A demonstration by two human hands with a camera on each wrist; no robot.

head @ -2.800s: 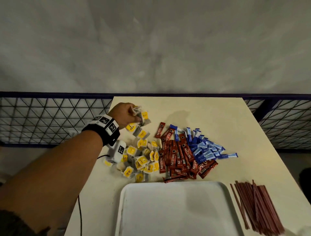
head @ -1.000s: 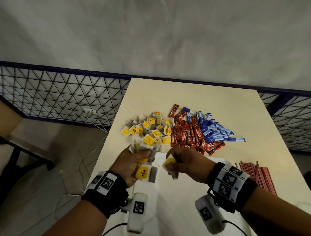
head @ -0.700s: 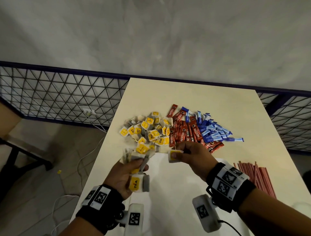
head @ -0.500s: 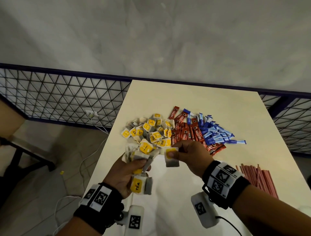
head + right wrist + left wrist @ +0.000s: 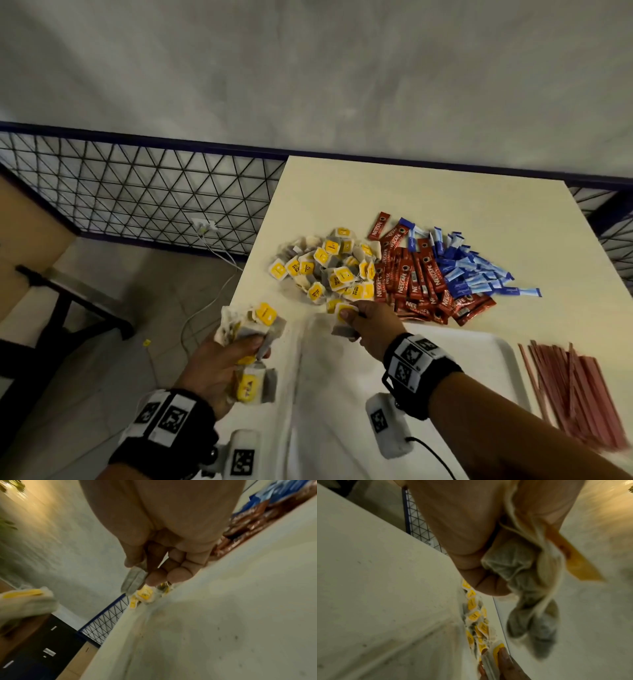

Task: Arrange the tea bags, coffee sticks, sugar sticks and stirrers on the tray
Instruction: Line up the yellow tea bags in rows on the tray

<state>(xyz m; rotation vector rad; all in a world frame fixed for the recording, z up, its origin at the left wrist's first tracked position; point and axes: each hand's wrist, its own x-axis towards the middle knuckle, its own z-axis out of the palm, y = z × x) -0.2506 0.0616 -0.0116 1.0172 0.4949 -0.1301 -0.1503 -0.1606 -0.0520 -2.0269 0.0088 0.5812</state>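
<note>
Tea bags — bunch gripped in left hand, right hand pinching one tea bag above tray

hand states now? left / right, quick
Left hand: closed, gripping a bunch of tea bags.
Right hand: closed, pinching a single tea bag over the far edge of the tray.
</note>
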